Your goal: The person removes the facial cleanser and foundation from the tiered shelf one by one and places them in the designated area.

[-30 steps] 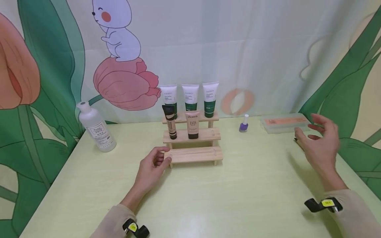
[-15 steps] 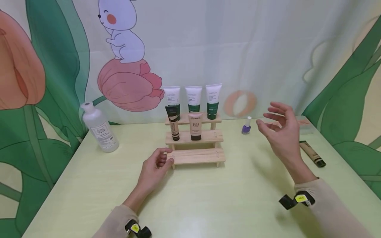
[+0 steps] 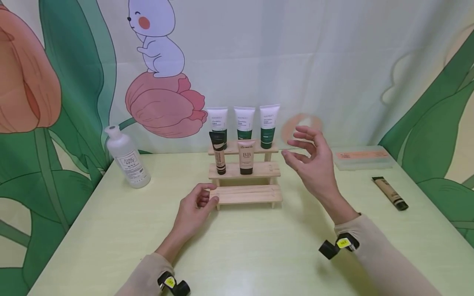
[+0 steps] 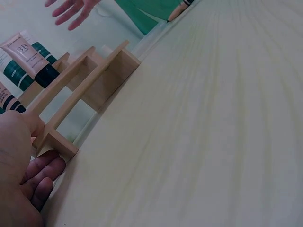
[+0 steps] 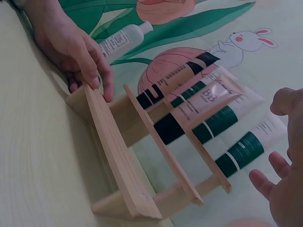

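Observation:
A three-step wooden display stand (image 3: 246, 195) is on the table, its bottom step bare. My left hand (image 3: 193, 209) grips the left end of that step, thumb on top and other fingers curled by the side. Three white-and-green squeeze tubes (image 3: 268, 126) stand on the top step. On the middle step are a pink BB cream tube (image 3: 246, 156) and a black-and-tan tube (image 3: 218, 154). To the right of the stand my right hand (image 3: 312, 166) is raised in the air, fingers apart and loosely bent, holding nothing.
A white bottle (image 3: 129, 160) stands at the back left. At the back right lies a clear flat case (image 3: 363, 158) with an orange label. Another tan-and-black tube (image 3: 391, 194) lies nearer, by the right edge. A patterned curtain (image 3: 237, 61) hangs behind the table.
My right hand has moved left from near the flat case to beside the stand, uncovering the lying tube and now hiding the purple nail polish bottle. My left hand keeps its grip.

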Demonstrator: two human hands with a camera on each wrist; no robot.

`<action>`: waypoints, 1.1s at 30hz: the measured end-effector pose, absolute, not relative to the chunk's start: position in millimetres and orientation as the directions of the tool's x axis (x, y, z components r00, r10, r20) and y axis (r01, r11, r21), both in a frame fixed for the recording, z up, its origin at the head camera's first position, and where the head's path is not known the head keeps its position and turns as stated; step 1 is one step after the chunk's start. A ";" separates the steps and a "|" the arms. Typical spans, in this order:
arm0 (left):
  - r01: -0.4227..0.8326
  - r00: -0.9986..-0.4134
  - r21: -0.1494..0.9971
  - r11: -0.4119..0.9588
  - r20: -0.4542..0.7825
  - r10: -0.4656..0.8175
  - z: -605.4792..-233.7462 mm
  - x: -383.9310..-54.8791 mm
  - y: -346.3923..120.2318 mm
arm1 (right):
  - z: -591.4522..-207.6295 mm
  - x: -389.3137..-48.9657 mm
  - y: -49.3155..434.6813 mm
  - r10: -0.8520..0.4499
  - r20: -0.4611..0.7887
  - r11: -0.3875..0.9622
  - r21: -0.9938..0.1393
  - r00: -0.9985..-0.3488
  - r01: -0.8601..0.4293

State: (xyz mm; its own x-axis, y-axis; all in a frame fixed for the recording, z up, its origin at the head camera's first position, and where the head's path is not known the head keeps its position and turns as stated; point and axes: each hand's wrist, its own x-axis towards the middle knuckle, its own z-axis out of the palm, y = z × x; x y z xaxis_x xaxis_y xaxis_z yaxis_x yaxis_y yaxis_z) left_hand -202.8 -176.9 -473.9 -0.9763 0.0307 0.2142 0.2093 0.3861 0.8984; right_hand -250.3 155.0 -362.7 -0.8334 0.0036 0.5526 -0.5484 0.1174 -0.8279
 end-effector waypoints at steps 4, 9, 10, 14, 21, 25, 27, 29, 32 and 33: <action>0.210 -0.976 0.895 0.393 0.216 0.030 -473.9 -203.3 -176.9 | -365.2 -252.4 139.8 -0.049 0.539 0.110 -0.834 -0.841 -0.541; 0.207 -0.977 0.895 0.395 0.213 0.028 -475.1 -204.0 -177.6 | -371.0 -255.4 122.5 -0.096 0.527 0.072 -0.843 -0.845 -0.534; 0.206 -0.977 0.895 0.395 0.213 0.028 -475.4 -204.1 -177.9 | -372.5 -255.8 119.4 -0.103 0.526 0.064 -0.843 -0.844 -0.534; 0.207 -0.976 0.895 0.395 0.214 0.027 -477.1 -204.8 -178.6 | -378.5 -257.8 107.7 -0.127 0.520 0.036 -0.848 -0.844 -0.528; 0.223 -0.973 0.893 0.390 0.228 0.035 -477.2 -206.5 -177.3 | -387.2 -260.8 93.0 -0.141 0.460 0.038 -0.883 -0.877 -0.469; 0.213 -0.975 0.895 0.392 0.218 0.031 -477.2 -205.8 -176.9 | -392.0 -262.9 87.1 -0.144 0.427 0.035 -0.899 -0.892 -0.436; 0.209 -0.976 0.895 0.394 0.215 0.029 -477.3 -205.3 -176.8 | -394.4 -264.0 84.7 -0.146 0.420 0.040 -0.902 -0.896 -0.429; 0.208 -0.976 0.896 0.393 0.214 0.028 -477.3 -204.9 -176.8 | -396.5 -265.0 82.7 -0.148 0.419 0.051 -0.901 -0.896 -0.430; 0.209 -0.976 0.896 0.392 0.215 0.029 -477.0 -204.4 -176.8 | -398.9 -266.5 80.1 -0.155 0.417 0.063 -0.900 -0.895 -0.430; 0.211 -0.976 0.896 0.391 0.216 0.030 -476.8 -204.4 -176.8 | -399.6 -266.9 79.4 -0.158 0.416 0.067 -0.900 -0.895 -0.430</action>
State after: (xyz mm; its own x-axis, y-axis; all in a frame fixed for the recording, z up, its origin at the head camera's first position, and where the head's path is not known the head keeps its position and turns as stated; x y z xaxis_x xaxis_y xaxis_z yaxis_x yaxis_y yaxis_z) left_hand -204.4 -176.8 -476.8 -0.9759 0.0303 0.2162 0.2106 0.3915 0.8958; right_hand -266.9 79.4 -399.6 -0.8954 -0.1583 0.4163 -0.4304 0.0671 -0.9002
